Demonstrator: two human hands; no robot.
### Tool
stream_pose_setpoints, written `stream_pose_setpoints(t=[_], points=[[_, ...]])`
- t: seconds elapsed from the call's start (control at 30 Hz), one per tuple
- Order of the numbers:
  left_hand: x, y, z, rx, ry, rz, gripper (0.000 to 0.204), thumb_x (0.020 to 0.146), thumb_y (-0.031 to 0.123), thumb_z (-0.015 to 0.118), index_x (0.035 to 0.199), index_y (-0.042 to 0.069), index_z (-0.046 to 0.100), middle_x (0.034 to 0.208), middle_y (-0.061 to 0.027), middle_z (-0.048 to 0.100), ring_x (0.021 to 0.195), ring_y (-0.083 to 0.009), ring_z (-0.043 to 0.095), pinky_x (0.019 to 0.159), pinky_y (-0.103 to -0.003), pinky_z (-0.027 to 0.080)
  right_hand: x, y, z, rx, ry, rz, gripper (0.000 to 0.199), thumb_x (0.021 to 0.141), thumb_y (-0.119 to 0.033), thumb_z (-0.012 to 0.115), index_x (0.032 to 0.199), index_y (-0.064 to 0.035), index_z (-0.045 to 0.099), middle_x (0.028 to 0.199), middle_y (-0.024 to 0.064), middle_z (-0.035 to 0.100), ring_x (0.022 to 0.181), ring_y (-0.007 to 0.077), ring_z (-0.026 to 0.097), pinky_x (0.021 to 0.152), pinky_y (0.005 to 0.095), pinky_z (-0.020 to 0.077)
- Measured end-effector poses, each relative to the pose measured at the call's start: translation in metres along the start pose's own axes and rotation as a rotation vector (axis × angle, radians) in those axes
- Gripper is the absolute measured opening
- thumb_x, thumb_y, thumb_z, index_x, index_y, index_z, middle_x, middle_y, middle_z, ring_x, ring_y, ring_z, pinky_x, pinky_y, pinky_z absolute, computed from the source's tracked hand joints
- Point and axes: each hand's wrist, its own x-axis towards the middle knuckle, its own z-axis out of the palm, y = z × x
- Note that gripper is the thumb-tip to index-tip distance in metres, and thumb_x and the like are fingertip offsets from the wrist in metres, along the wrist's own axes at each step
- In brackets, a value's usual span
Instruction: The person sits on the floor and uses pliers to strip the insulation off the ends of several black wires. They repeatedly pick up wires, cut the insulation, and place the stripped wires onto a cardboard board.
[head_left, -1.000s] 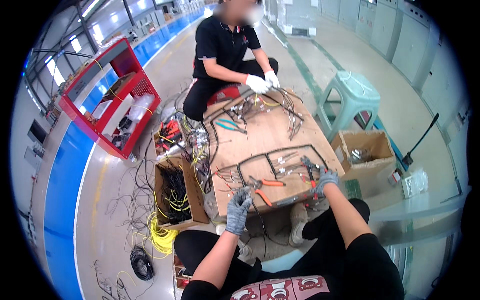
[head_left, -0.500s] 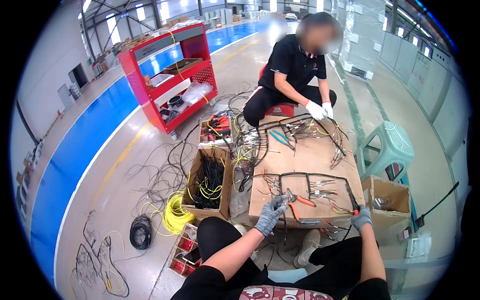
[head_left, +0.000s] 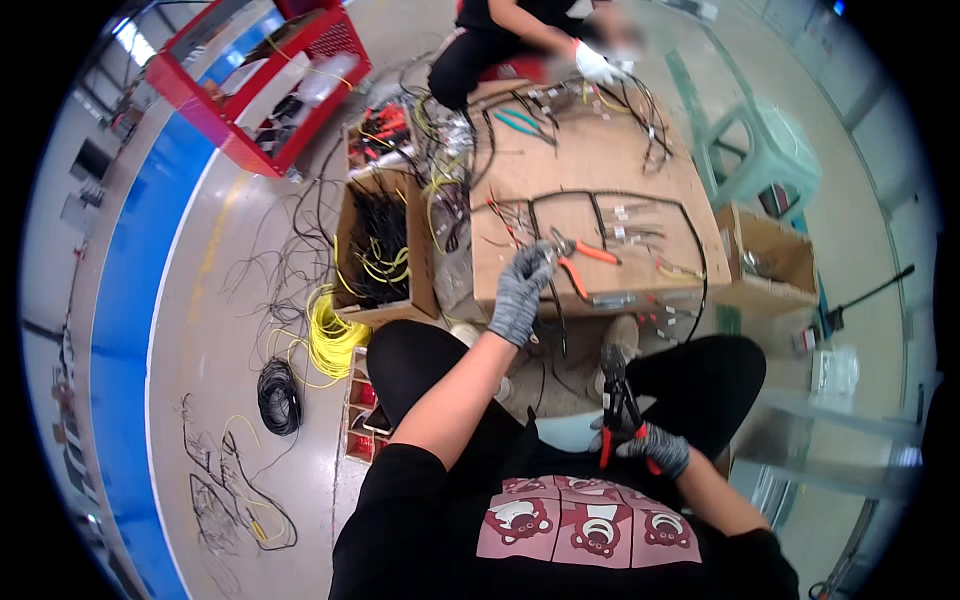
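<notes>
Grip, right: right hand [head_left: 655, 448], in a grey glove, was clenched around the red handles of a black crimping tool [head_left: 615, 400], held close to the lap with its head pointing up toward the board.
Grip, left: left hand [head_left: 522, 290], also gloved, was closed on a black wire [head_left: 556, 312] at the near edge of the cardboard work board [head_left: 600, 170], fingers curled over it.
Wire run: from the left hand the wire hung down off the board edge toward the knees; its far end was lost among other cables.
Near the left hand: orange-handled pliers [head_left: 585, 262] lay on the board just beside it, untouched.
Board: a black harness loop [head_left: 640, 205] lay on it, with small labelled ends scattered inside.
Step, judged: wire selected and held, tool ready but apart from it; the crimp itself looked not yet begun.
Next move, judged: bringing wire end and tool head together calls for finding the free end first and feeding it squarely in.
Beyond: another person's white-gloved hand [head_left: 597, 66] worked at the far edge.
</notes>
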Motion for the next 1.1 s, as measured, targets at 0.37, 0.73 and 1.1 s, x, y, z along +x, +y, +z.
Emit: stream_pose_setpoints(t=[0.37,0.73,1.1], points=[[-0.018,0.033,0.018,0.192,-0.07,0.018,0.037,0.081,-0.004,0.058,0.117,0.005,0.054,0.111,-0.0013,0.058,0.098,-0.0091,0.053,0.085,-0.021,0.043,0.052,-0.129,0.003,-1.592,0.701,-0.158,0.063,0.07,-0.014,0.06,0.126,0.0014,0.036,0.112,0.0262,0.047,0.103,0.0393,0.049,0.091,0.0404,0.041],[-0.022,0.037,0.021,0.225,-0.103,0.015,0.037,0.082,-0.007,0.053,0.118,0.003,0.053,0.104,0.0005,0.056,0.087,-0.0073,0.051,0.08,-0.021,0.043,0.072,-0.153,-0.008,-1.782,0.671,-0.045,0.084,0.073,-0.017,0.063,0.14,-0.0022,0.015,0.136,0.0268,0.028,0.128,0.0369,0.03,0.106,0.0375,0.0276],[-0.023,0.035,0.026,0.256,-0.14,0.077,0.039,0.08,-0.01,0.051,0.116,0.004,0.055,0.103,0.0002,0.059,0.086,-0.0063,0.051,0.078,-0.02,0.043,0.069,-0.166,-0.006,-1.816,0.608,-0.049,0.083,0.072,-0.013,0.06,0.14,0.0014,0.014,0.138,0.0275,0.027,0.13,0.0366,0.026,0.108,0.0365,0.0244]])
